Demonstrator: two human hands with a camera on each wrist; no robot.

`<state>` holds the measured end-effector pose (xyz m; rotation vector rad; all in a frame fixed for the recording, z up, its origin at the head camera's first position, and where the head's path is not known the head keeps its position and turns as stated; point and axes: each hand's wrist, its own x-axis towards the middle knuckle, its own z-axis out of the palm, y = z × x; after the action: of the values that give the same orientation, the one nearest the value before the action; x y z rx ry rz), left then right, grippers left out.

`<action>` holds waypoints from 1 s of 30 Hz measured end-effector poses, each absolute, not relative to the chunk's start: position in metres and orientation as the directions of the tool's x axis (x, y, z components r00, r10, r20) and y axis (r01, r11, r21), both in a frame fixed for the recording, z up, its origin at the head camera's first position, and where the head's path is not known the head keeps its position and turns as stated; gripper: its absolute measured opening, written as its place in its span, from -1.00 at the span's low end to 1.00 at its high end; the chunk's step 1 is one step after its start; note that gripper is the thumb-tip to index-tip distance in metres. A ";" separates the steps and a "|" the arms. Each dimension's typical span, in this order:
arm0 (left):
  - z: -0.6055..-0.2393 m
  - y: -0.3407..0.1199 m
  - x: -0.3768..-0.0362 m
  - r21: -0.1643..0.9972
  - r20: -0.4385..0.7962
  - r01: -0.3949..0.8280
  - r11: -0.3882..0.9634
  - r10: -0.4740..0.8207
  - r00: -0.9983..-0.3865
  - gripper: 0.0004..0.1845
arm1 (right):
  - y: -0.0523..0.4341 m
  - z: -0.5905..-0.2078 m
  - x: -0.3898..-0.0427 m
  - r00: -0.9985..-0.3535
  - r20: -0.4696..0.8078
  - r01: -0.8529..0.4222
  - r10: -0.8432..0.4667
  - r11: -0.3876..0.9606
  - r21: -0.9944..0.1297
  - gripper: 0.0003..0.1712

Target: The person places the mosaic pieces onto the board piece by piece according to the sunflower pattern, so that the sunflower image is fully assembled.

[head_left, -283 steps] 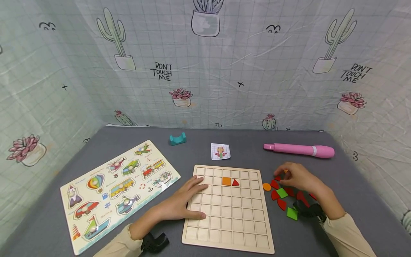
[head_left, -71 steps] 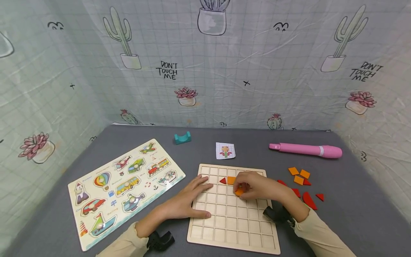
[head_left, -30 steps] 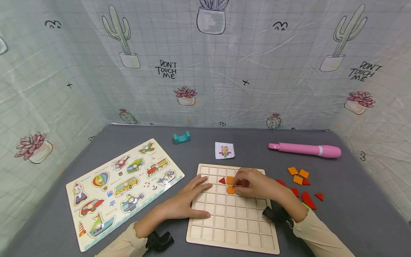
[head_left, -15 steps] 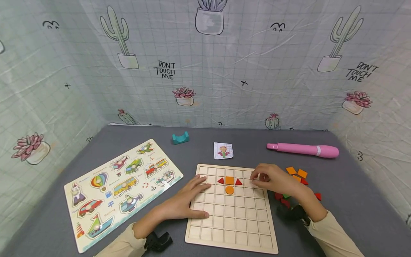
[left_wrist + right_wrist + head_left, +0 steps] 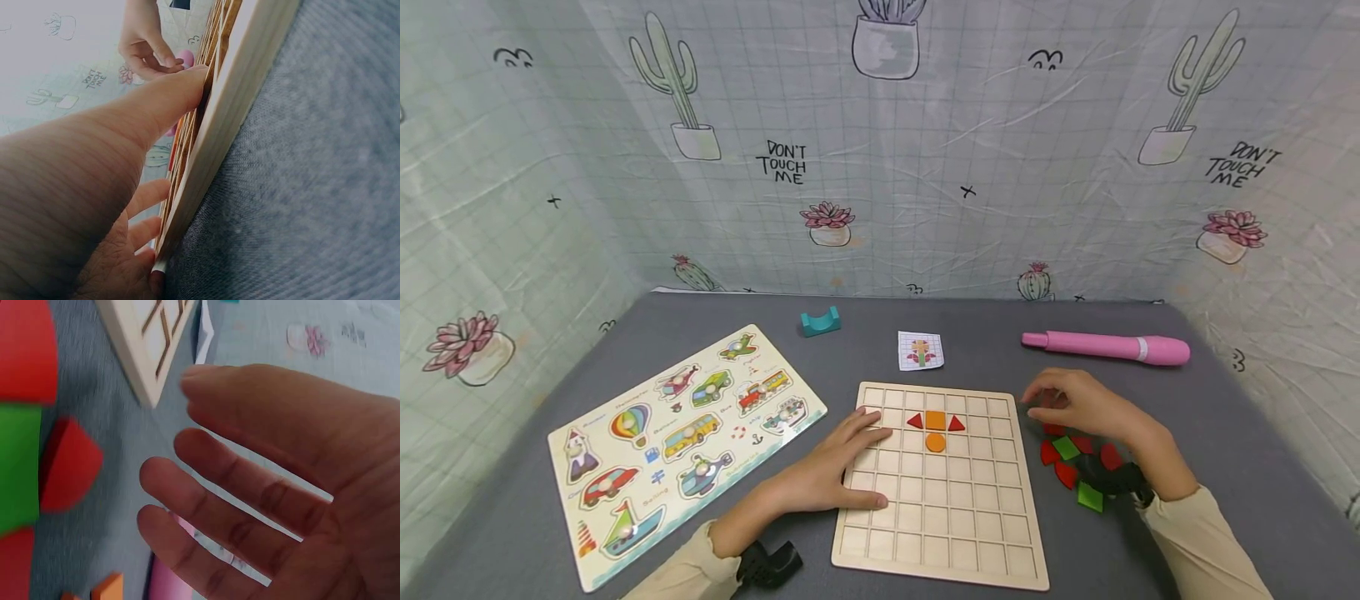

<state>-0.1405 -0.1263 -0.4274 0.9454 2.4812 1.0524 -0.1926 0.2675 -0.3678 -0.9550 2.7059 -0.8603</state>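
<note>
My left hand (image 5: 823,471) rests with spread fingers on the left edge of the wooden grid board (image 5: 940,517); the left wrist view shows its thumb on the board's top. On the board lie an orange square (image 5: 935,420), a red triangle (image 5: 914,422) on its left, another red triangle (image 5: 956,424) on its right and an orange circle (image 5: 936,442) below. Just off the board's right side, my right hand (image 5: 1086,408) hovers over loose pieces, fingers loosely bent. Nothing sits between its fingers in the right wrist view. Under it are red pieces (image 5: 1065,475) and green squares (image 5: 1090,497).
A picture card (image 5: 921,351) with a flower pattern lies behind the board. A vehicle puzzle board (image 5: 685,442) is at left, a teal block (image 5: 820,322) at the back. A pink stick-like object (image 5: 1105,346) lies back right. Orange pieces (image 5: 107,589) show in the right wrist view.
The left triangle and the circle have joined the square and right triangle on the board. My right hand has let go and moved right, off the board. My left hand has stayed put.
</note>
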 end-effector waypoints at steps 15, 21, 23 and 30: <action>-0.427 -0.126 -0.140 0.717 -0.004 0.461 0.524 0.664 -0.748 -0.13 | 0.299 -0.378 -0.201 -0.861 0.072 -0.476 -0.504 0.746 -0.465 -0.77; -0.427 -0.126 -0.140 0.718 -0.011 0.456 0.526 0.663 -0.748 -0.13 | 0.304 -0.385 -0.203 -0.884 0.034 -0.433 -0.466 0.790 -0.434 -0.73; -0.427 -0.126 -0.140 0.718 -0.011 0.456 0.526 0.664 -0.748 -0.13 | 0.305 -0.386 -0.204 -0.889 0.019 -0.419 -0.457 0.798 -0.432 -0.72; -0.427 -0.126 -0.140 0.720 -0.007 0.457 0.522 0.664 -0.748 -0.13 | 0.305 -0.386 -0.204 -0.878 0.012 -0.432 -0.478 0.783 -0.448 -0.77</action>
<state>-0.1399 -0.1261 -0.4274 0.9397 2.4841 1.0523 -0.2042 0.3050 -0.3858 -0.7341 2.8694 -0.6830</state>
